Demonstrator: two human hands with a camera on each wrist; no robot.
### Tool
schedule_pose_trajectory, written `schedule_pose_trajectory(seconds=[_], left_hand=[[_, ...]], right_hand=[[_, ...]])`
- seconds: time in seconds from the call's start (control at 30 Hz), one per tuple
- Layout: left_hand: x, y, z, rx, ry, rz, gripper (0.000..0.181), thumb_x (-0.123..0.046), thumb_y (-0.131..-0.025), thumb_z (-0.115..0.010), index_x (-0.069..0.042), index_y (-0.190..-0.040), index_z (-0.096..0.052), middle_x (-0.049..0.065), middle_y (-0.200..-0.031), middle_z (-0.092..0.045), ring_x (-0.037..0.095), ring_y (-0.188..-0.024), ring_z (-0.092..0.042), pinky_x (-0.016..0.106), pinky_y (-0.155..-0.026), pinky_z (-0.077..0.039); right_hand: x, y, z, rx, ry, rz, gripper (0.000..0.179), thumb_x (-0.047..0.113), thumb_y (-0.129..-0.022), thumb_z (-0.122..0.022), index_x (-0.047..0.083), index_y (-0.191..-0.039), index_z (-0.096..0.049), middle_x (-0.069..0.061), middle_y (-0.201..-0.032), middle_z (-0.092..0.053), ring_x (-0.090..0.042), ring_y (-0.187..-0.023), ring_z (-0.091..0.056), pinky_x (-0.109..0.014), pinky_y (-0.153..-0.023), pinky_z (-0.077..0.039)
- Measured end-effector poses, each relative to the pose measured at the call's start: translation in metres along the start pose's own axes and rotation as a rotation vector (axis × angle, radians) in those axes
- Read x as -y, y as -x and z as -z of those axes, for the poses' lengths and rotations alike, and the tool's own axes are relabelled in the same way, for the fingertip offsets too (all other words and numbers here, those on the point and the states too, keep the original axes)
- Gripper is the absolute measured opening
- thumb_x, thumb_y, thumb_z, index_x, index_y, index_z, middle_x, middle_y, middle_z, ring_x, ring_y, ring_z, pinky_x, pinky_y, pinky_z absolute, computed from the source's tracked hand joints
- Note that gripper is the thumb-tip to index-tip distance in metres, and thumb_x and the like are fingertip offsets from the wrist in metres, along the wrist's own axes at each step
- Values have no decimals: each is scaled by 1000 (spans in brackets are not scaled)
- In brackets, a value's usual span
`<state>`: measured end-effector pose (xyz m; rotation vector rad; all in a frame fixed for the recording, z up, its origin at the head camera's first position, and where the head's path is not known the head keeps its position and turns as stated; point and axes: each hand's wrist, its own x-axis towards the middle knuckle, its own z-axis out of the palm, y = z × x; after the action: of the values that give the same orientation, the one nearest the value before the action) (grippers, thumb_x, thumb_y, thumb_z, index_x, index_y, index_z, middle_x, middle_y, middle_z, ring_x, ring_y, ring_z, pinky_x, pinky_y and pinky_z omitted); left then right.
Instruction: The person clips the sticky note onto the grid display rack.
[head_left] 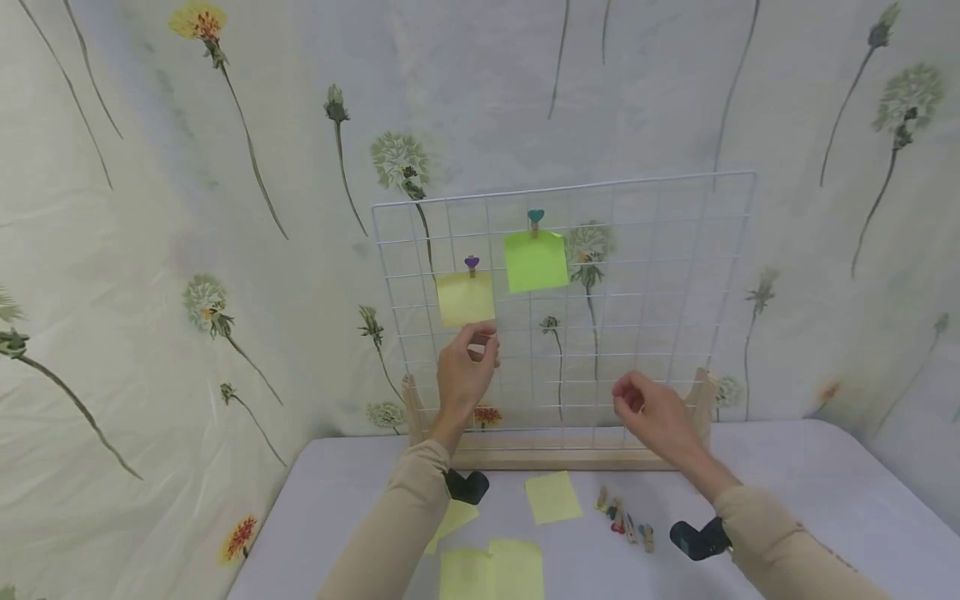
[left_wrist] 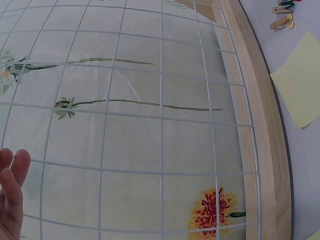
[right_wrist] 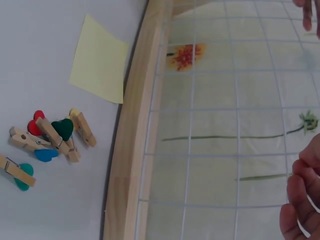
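Observation:
A white wire grid (head_left: 637,333) stands upright in a wooden base (head_left: 562,459). On its upper left hangs a pale yellow sticky note (head_left: 467,302) under a small clothespin with a purple heart (head_left: 472,262). A bright green note (head_left: 536,265) hangs higher, to its right, from a clothespin with a teal heart (head_left: 536,216). My left hand (head_left: 467,371) is just below the yellow note, fingers loosely bent near its lower edge and holding nothing. Lower right, my right hand (head_left: 654,417) hovers before the grid, its fingers loosely curled and empty.
Several heart clothespins (right_wrist: 62,129) lie in a cluster on the white table (head_left: 337,492). A yellow note (head_left: 553,497) lies left of them, and more yellow notes (head_left: 517,571) lie nearer the front. Behind the grid hangs a flower-patterned cloth (head_left: 480,100).

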<state>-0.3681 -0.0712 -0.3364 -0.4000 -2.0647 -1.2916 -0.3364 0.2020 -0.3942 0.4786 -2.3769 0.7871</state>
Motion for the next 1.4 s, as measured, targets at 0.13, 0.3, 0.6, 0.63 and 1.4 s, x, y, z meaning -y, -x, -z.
schedule_pose_trajectory(seconds=[0.13, 0.3, 0.6, 0.63, 1.4], left_hand=[[2, 2, 0, 2, -4, 3, 14, -15, -90, -61, -11, -103, -66, 4, -87, -72, 12, -59, -67, 20, -52, -50], [7, 4, -2, 6, -20, 12, 13, -14, -90, -61, -11, -102, -66, 4, -88, -72, 14, -62, -67, 21, -56, -52], [20, 23, -5, 0, -76, 77, 11, -14, -88, -63, -10, -97, -67, 4, -89, -71, 19, -78, -66, 32, -72, -53], [22, 25, -6, 3, -74, 83, 10, -14, -88, -63, -10, -97, -67, 4, -89, -71, 20, -78, -66, 33, -73, -53], [56, 63, -22, 56, -87, 152, 10, -13, -86, -64, -11, -96, -67, 3, -91, -71, 14, -77, -66, 24, -72, -53]], right_hand=[[-4, 4, -3, 18, -10, -12, 5, 9, -87, -60, 10, -92, -60, 2, -72, -60, -8, -64, -50, -20, -57, -42], [-8, 7, -6, 13, -15, -13, 5, 9, -87, -61, 9, -91, -61, 3, -71, -60, -7, -63, -50, -20, -57, -42], [-16, 20, -11, 27, -30, -33, 6, 9, -86, -62, 11, -91, -60, 3, -74, -59, -5, -66, -49, -19, -58, -42], [-18, 22, -12, 30, -31, -35, 6, 9, -86, -62, 11, -91, -60, 3, -74, -60, -5, -66, -50, -19, -58, -43], [-32, 48, -23, 91, -53, -163, 7, 12, -88, -61, 11, -94, -61, 1, -78, -60, -9, -71, -52, -20, -59, -44]])
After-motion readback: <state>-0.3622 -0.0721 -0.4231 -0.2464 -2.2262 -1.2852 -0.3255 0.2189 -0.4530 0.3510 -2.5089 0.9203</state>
